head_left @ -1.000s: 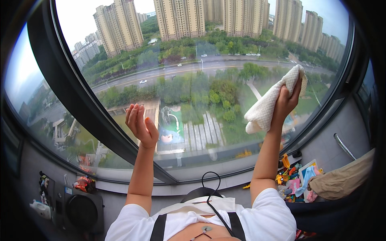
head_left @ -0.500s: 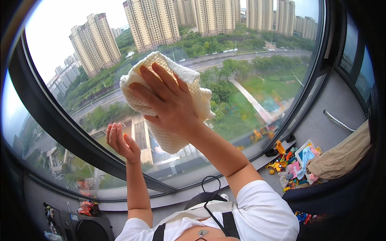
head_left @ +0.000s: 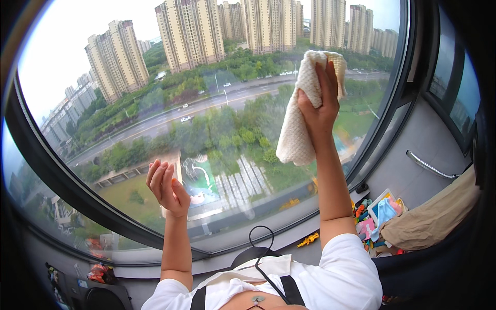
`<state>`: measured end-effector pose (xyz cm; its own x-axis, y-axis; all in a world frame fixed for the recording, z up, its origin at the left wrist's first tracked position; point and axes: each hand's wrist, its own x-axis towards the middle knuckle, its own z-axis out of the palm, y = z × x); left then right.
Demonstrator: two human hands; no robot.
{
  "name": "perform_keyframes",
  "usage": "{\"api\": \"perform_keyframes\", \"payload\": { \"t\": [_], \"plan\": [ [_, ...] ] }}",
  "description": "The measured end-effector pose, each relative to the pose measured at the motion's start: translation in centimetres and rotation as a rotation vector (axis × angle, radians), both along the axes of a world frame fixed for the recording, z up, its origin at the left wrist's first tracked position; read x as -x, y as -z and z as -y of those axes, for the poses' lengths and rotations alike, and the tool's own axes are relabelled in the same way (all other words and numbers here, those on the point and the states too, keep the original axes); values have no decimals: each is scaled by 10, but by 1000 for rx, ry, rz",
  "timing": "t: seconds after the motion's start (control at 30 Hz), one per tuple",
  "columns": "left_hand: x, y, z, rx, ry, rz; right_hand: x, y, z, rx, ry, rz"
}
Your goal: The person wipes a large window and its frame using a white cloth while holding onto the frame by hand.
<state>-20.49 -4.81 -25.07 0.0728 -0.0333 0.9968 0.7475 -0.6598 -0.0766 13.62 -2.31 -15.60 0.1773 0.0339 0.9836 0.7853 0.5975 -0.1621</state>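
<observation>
At the right side of the window [head_left: 243,129], the right hand [head_left: 321,108] grasps a white cloth [head_left: 297,129], thumb on its left side and fingers stretched up over its top. The cloth is folded and bunched, its upper end bent over to the right of the fingers and its loose lower end hanging down to the left of the wrist; whether it touches the glass cannot be told. Lower and to the left, well apart from the cloth, the left hand [head_left: 169,190] is raised and released, its fingers loosely curled before the glass near the dark frame [head_left: 92,190]. Beyond the window stand tall towers [head_left: 190,33] behind trees and a road [head_left: 206,108]. Below the right forearm a yellow toy [head_left: 308,239] lies on the ledge [head_left: 287,249]; farther right, more toys [head_left: 365,227] lie beside tan fabric [head_left: 431,211].
</observation>
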Motion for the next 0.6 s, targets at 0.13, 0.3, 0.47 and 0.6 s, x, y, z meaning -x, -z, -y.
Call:
{"api": "perform_keyframes", "payload": {
  "t": [0.13, 0.3, 0.47, 0.6],
  "plan": [
    [-10, -3, -6, -39, -43, 37, -98, -7, -9, 49, -80, -197],
    [-15, 2, -11, -65, -79, 75, -220, 12, -12, 74, 11, -261],
    [-6, 3, -8, -70, -144, 51, -172, 11, -8, 113, -213, -468],
    [-5, 3, -6, -48, -143, 35, -116, 20, -7, 61, -98, -312]
  ]
}}
